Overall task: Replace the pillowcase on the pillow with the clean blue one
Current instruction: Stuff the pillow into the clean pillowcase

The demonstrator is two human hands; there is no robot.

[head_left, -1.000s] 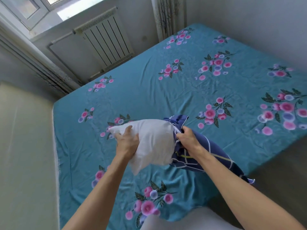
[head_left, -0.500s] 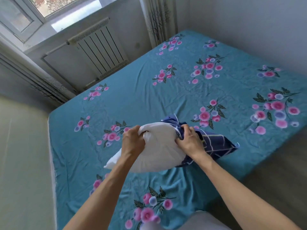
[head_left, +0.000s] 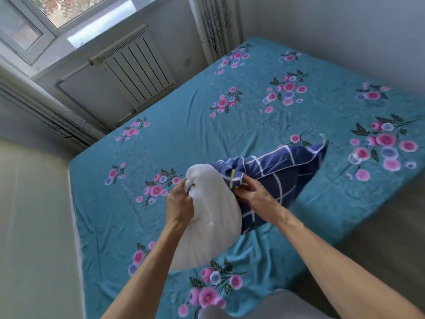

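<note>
Counting left to right: one radiator (head_left: 135,70) under the window, one white pillow (head_left: 213,217), one navy checked pillowcase (head_left: 278,173), two hands, all over one teal flowered bedsheet (head_left: 230,134). Against half a second ago, the pillowcase has swung up and stretches out to the right, its far corner lifted off the sheet, and more of the pillow's white end hangs down toward the near edge of the bed. The left hand (head_left: 180,203) has its fingers curled tight, bunching the bare end of the pillow. The right hand (head_left: 253,192) pinches the pillowcase's open hem, which touches the pillow, partly covering it.
</note>
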